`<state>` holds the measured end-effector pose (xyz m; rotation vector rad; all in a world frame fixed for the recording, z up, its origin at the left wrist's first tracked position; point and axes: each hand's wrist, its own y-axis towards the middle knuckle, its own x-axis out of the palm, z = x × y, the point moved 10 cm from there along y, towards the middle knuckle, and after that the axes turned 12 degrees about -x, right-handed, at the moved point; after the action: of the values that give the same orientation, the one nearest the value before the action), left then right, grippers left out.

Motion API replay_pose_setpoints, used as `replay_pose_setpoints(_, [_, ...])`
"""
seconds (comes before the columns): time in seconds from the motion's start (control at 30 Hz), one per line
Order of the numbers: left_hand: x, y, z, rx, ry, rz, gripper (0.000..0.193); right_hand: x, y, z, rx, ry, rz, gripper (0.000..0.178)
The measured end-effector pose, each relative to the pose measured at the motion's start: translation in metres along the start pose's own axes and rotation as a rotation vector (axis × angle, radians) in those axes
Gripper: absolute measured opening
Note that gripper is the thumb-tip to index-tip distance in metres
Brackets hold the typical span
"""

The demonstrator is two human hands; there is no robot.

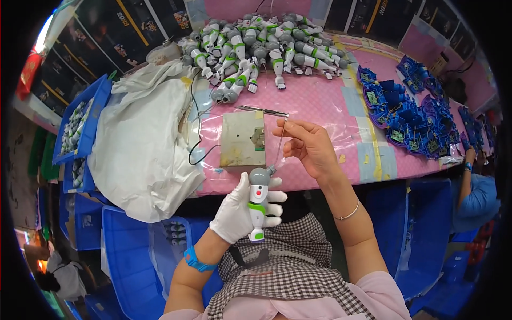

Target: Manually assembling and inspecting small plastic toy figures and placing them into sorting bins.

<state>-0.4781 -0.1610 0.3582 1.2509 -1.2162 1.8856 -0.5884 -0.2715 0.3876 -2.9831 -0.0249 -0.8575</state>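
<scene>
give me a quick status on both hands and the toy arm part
Left hand, gloved, shut on toy arm part. Right hand pinches thin wire at its grey top. Nothing in the way.

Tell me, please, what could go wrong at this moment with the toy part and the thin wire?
The thin pale wire runs taut from the bare right hand to the white-and-green plastic toy limb; a strong pull might snap it. The gloved left hand holds the limb beyond the pink table's edge, so a loose grip could drop it.
</scene>
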Motion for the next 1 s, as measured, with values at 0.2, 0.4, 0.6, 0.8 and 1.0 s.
replay_pose_setpoints(0.2, [-0.009, -0.016, 0.009, 0.126, 0.596, 0.388, 0.044, -0.003, 0.005, 0.013, -0.015, -0.283, -0.162, 0.019])
replay_pose_setpoints(0.4, [-0.001, -0.023, 0.053, 0.386, 0.701, 0.487, 0.032, 0.012, 0.018, -0.008, -0.442, -0.914, -0.285, 0.012])
replay_pose_setpoints(0.6, [-0.008, -0.023, 0.068, 0.376, 0.539, 0.426, 0.031, 0.038, 0.015, -0.022, -0.559, -1.221, -0.355, 0.012])
replay_pose_setpoints(0.8, [-0.003, -0.016, 0.069, 0.296, 0.457, 0.375, 0.036, 0.047, 0.019, -0.023, -0.522, -1.424, -0.449, 0.013])
replay_pose_setpoints(1.0, [-0.007, -0.015, 0.076, 0.322, 0.502, 0.381, 0.032, 0.046, 0.033, -0.013, -0.34, -1.355, -0.528, 0.015])
